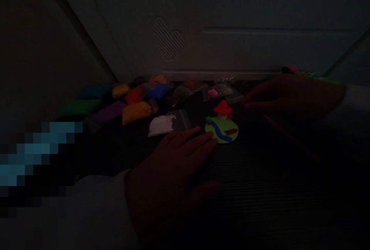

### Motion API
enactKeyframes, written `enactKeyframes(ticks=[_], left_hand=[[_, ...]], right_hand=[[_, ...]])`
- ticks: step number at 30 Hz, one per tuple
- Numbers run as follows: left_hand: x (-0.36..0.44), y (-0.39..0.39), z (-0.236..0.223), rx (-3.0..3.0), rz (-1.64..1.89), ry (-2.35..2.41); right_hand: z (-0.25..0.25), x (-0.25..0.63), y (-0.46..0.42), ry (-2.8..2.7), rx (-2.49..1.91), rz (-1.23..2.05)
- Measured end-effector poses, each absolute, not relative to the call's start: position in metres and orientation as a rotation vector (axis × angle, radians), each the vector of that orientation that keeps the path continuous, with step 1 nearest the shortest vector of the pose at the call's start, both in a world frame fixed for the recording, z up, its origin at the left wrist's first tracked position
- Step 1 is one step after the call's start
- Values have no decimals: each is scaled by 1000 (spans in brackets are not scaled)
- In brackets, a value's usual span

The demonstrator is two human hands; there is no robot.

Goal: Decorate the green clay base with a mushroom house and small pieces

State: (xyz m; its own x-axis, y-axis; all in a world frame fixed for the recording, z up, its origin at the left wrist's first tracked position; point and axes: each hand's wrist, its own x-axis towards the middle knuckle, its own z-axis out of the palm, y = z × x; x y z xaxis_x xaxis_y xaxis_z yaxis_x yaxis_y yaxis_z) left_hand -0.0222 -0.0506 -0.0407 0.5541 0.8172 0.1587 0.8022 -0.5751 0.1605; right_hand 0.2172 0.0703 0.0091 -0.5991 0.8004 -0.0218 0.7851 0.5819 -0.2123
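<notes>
A round green clay disc point(221, 133) lies on the dark ridged table. On it stand a clay mushroom with a red cap point(222, 107) and pale stem, a winding blue clay strip point(220, 131), a dark red piece point(231, 131) and a small green ball point(208, 119). My left hand point(179, 161) lies with outstretched fingers, its fingertips at the disc's left edge. To the right of the mushroom, my right hand point(291, 97) hovers with thumb and fingertips drawn together. Dimness hides whatever they may pinch.
Bags of coloured clay line the back left, among them white point(162, 124), orange point(136, 112), purple point(110, 112) and blue point(157, 91). A bag with pink clay point(213, 93) sits behind the mushroom. A thin pinkish stick point(289, 136) lies right. A panel with a heart point(169, 39) rises behind.
</notes>
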Motion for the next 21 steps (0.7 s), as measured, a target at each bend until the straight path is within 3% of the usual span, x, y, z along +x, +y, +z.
enactKeyframes(ticks=[14,21], left_hand=[[-21,-48,-46,2676,352,1524],[-21,-48,-44,2633,338,1510]], right_hand=[[-38,225,40,-2836,-974,175],[-14,232,40,-2863,-1050,120]])
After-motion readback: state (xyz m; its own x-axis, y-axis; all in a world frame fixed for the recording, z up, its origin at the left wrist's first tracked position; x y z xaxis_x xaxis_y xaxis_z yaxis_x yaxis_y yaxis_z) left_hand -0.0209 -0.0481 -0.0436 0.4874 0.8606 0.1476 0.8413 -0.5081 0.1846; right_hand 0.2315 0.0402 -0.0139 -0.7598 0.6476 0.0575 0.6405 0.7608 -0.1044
